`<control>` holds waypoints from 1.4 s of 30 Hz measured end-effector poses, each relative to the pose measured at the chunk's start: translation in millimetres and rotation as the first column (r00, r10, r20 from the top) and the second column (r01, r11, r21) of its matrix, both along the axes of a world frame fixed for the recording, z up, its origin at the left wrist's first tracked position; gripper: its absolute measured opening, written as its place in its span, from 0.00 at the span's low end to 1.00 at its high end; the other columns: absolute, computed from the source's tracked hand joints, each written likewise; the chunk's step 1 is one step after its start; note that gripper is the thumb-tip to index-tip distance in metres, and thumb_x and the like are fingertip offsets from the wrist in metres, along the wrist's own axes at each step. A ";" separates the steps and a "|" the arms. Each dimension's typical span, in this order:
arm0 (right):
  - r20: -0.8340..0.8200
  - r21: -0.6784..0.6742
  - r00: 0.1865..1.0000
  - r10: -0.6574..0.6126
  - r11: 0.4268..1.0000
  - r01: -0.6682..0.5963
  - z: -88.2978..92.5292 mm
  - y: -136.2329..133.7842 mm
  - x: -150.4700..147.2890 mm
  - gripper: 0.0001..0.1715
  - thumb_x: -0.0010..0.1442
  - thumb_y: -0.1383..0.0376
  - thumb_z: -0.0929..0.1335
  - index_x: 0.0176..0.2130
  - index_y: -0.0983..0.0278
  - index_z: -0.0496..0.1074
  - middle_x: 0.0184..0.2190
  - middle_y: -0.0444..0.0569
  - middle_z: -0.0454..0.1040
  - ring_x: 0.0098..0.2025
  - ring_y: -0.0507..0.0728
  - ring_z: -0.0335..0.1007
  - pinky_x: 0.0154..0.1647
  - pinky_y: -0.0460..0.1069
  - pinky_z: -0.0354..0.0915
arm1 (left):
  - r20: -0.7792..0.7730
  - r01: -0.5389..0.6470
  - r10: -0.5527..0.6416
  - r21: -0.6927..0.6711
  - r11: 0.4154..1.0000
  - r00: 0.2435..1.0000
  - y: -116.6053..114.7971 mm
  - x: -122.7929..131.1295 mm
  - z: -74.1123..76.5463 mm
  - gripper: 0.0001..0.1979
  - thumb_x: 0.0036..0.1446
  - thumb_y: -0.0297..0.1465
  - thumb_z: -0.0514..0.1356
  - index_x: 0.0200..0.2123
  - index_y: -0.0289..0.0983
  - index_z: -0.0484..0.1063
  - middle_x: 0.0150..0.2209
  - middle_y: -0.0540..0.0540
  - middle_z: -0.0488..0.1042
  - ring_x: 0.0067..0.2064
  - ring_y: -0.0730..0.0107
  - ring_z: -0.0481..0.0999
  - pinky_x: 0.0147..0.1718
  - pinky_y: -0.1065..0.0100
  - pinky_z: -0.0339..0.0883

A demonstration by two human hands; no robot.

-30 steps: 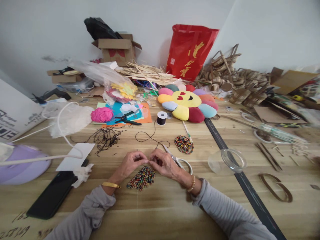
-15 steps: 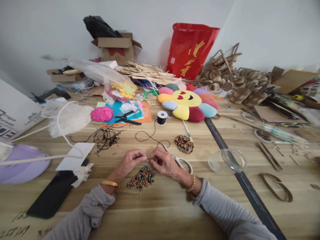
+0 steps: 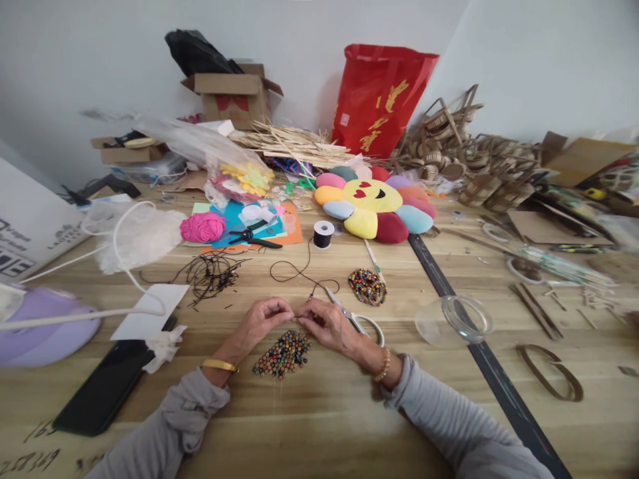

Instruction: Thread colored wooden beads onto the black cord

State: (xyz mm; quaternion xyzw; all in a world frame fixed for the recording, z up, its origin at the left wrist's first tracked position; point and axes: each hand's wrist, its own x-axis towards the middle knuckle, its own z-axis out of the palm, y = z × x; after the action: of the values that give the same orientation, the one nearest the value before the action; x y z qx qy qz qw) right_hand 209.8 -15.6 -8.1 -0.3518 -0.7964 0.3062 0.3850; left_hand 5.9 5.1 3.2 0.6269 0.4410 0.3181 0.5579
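Note:
My left hand (image 3: 263, 320) pinches thumb and forefinger together at a thin dark cord end, just above the bead pile. Facing it, my right hand (image 3: 327, 326) is closed on the same cord, fingertips almost touching the left ones. The black cord (image 3: 292, 271) loops over the table from a white-flanged spool (image 3: 323, 234) to behind my right hand. Whether a bead sits between my fingertips is too small to tell. Right below lies a heap of small coloured beads (image 3: 282, 354). Scissors (image 3: 368, 326) with white handles lie partly under my right wrist.
A coiled bead strand (image 3: 368, 287) rests beyond the scissors. Cut black cords (image 3: 210, 274) and pliers (image 3: 254, 238) lie to the left, a phone (image 3: 102, 386) nearer. A clear jar (image 3: 452, 322) lies at right. A flower cushion (image 3: 374, 203) and red bag (image 3: 384, 100) are behind.
My right hand's fingers have shifted slightly and straightened toward the left fingertips. A bit of cord with small beads now shows just above my right hand. My left hand stays put.

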 end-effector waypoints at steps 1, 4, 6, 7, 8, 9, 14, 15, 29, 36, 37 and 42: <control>0.006 0.007 1.000 -0.005 1.000 0.005 -0.1 0.4 0.1 0.08 0.67 0.64 0.65 0.36 0.64 0.71 0.30 0.46 0.73 0.30 0.51 0.66 0.33 0.46 0.63 | -0.005 0.002 -0.001 0.002 1.000 1.000 -0.3 0.1 0.8 0.11 0.50 0.37 0.65 0.27 0.34 0.74 0.26 0.49 0.74 0.31 0.68 0.72 0.35 0.68 0.66; 0.013 0.019 1.000 -0.007 1.000 0.007 0.3 1.1 0.4 0.08 0.67 0.64 0.65 0.36 0.64 0.71 0.31 0.47 0.73 0.31 0.52 0.67 0.34 0.46 0.64 | -0.005 0.003 -0.003 0.012 1.000 1.000 -0.8 0.5 1.8 0.10 0.50 0.36 0.65 0.26 0.34 0.74 0.26 0.49 0.74 0.31 0.68 0.71 0.35 0.68 0.66; 0.017 0.019 1.000 -0.007 1.000 0.006 0.6 1.1 0.7 0.08 0.67 0.64 0.65 0.36 0.63 0.71 0.31 0.47 0.73 0.32 0.52 0.68 0.35 0.46 0.64 | -0.003 0.001 -0.001 0.016 1.000 1.000 -0.7 0.7 0.8 0.10 0.50 0.36 0.65 0.26 0.34 0.74 0.26 0.49 0.74 0.31 0.67 0.71 0.34 0.68 0.66; 0.022 0.016 1.000 -0.007 1.000 0.007 0.6 1.1 0.9 0.08 0.67 0.64 0.65 0.36 0.63 0.71 0.32 0.47 0.73 0.33 0.52 0.68 0.35 0.46 0.64 | -0.003 -0.001 0.001 0.017 1.000 1.000 -0.7 0.9 0.0 0.10 0.50 0.36 0.65 0.26 0.34 0.74 0.26 0.49 0.74 0.31 0.67 0.72 0.34 0.68 0.66; 0.032 0.013 0.999 -0.009 1.000 0.009 0.5 1.2 1.0 0.08 0.67 0.64 0.64 0.36 0.63 0.70 0.31 0.47 0.73 0.33 0.53 0.68 0.35 0.47 0.64 | -0.004 -0.003 0.003 0.016 1.000 1.000 -0.6 1.0 -0.7 0.11 0.50 0.37 0.65 0.26 0.34 0.74 0.26 0.49 0.74 0.31 0.67 0.72 0.34 0.68 0.67; 0.044 0.009 0.999 -0.012 1.000 0.012 0.3 1.2 1.2 0.08 0.68 0.64 0.64 0.36 0.63 0.70 0.31 0.47 0.73 0.33 0.53 0.68 0.35 0.47 0.64 | -0.004 -0.004 0.004 0.016 1.000 1.000 -0.6 1.2 -1.3 0.11 0.49 0.37 0.65 0.26 0.34 0.74 0.26 0.49 0.75 0.31 0.67 0.72 0.34 0.68 0.67; 0.069 0.003 0.997 -0.029 1.000 0.029 -1.9 1.9 1.6 0.09 0.67 0.63 0.64 0.35 0.63 0.70 0.30 0.47 0.72 0.32 0.53 0.67 0.34 0.47 0.63 | -0.013 0.000 0.000 0.028 1.000 1.000 -1.3 1.5 -0.2 0.11 0.50 0.37 0.65 0.26 0.34 0.74 0.26 0.48 0.75 0.32 0.67 0.72 0.34 0.68 0.67; 0.064 0.006 0.997 -0.032 0.999 0.032 -2.2 2.1 1.5 0.09 0.67 0.63 0.64 0.35 0.63 0.70 0.30 0.47 0.72 0.32 0.53 0.67 0.34 0.47 0.63 | -0.018 0.002 -0.002 0.028 1.000 1.000 -1.5 1.5 0.3 0.11 0.51 0.37 0.64 0.26 0.34 0.74 0.26 0.48 0.75 0.32 0.67 0.72 0.35 0.68 0.67; 0.033 -0.049 0.995 -0.091 0.994 0.093 0.4 2.0 1.6 0.09 0.66 0.64 0.64 0.33 0.63 0.69 0.28 0.45 0.71 0.31 0.53 0.66 0.33 0.47 0.63 | -0.020 -0.043 0.044 0.059 0.997 0.999 -4.5 5.1 -3.5 0.09 0.49 0.35 0.63 0.25 0.35 0.73 0.25 0.48 0.74 0.31 0.67 0.71 0.32 0.69 0.66; -0.084 -0.111 0.983 -0.162 0.982 0.153 3.1 1.6 -0.2 0.09 0.66 0.63 0.63 0.34 0.63 0.67 0.25 0.44 0.69 0.26 0.51 0.64 0.28 0.46 0.61 | -0.089 0.008 0.003 0.121 0.993 0.996 -7.9 5.9 -3.2 0.06 0.52 0.32 0.62 0.28 0.35 0.75 0.28 0.47 0.77 0.33 0.65 0.74 0.36 0.67 0.68; -0.090 -0.111 0.979 -0.184 0.978 0.174 2.5 1.8 -0.3 0.09 0.66 0.63 0.63 0.34 0.63 0.68 0.25 0.44 0.69 0.26 0.51 0.64 0.28 0.46 0.61 | -0.104 0.016 -0.003 0.131 0.991 0.995 -8.6 6.4 -2.0 0.06 0.53 0.32 0.62 0.28 0.35 0.75 0.29 0.47 0.77 0.33 0.65 0.75 0.36 0.67 0.68; -0.123 -0.160 0.958 -0.260 0.958 0.239 -1.9 3.7 0.0 0.13 0.67 0.58 0.62 0.35 0.64 0.68 0.25 0.44 0.68 0.25 0.50 0.61 0.25 0.45 0.58 | -0.184 0.078 -0.032 0.249 0.965 0.982 -11.2 10.1 1.9 0.03 0.52 0.28 0.63 0.28 0.36 0.77 0.31 0.45 0.79 0.37 0.62 0.76 0.41 0.65 0.66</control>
State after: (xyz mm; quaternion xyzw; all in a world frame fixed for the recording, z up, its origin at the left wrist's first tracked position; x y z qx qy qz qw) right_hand 209.8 -11.9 -10.0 -0.4538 -0.6917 0.3360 0.4503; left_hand 15.9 -6.1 5.1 0.7314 0.4272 0.2990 0.4394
